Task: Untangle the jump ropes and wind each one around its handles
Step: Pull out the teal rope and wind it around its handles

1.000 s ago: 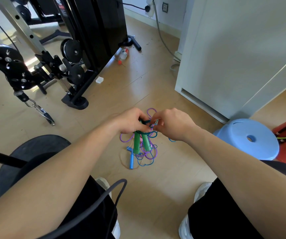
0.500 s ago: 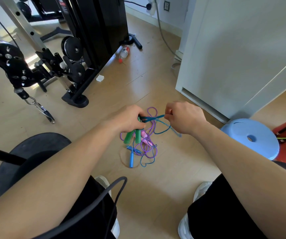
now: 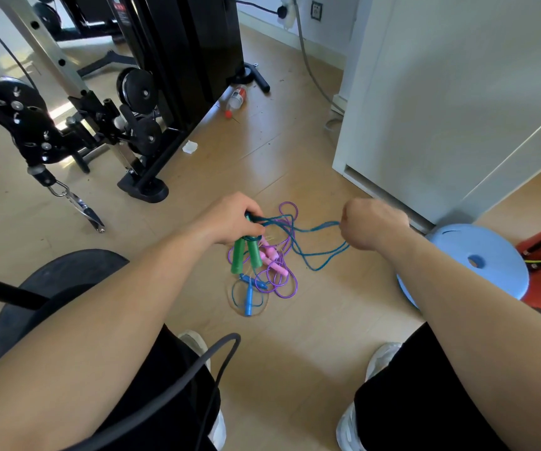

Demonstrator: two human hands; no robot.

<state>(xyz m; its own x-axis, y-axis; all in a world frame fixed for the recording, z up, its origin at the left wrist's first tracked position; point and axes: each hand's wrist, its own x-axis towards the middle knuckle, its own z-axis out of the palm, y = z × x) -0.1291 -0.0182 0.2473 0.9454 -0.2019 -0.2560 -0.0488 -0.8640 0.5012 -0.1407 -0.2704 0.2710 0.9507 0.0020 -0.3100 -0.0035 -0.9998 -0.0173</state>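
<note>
Over the floor (image 3: 311, 340), left grip (image 3: 230, 221) holds green handles (image 3: 239, 255); at three o'clock, right grip (image 3: 373, 227) apparently pinches teal rope (image 3: 318, 226) — pull steadily, avoiding snags.

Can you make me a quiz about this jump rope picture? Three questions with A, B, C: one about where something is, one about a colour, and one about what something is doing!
1. Where is the blue handle?
A) on the floor
B) in a fist
C) on a shelf

2. What colour handles does the left hand grip?
A) pink
B) green
C) yellow

3. What is the teal rope doing?
A) lying coiled up
B) wound neatly round handles
C) running from one hand to the other

Answers:
1 A: it lies on the floor, with no hand touching it.
2 B: the green handles hang below that hand.
3 C: the right hand pinches it, and it leads back to the left hand.
</note>
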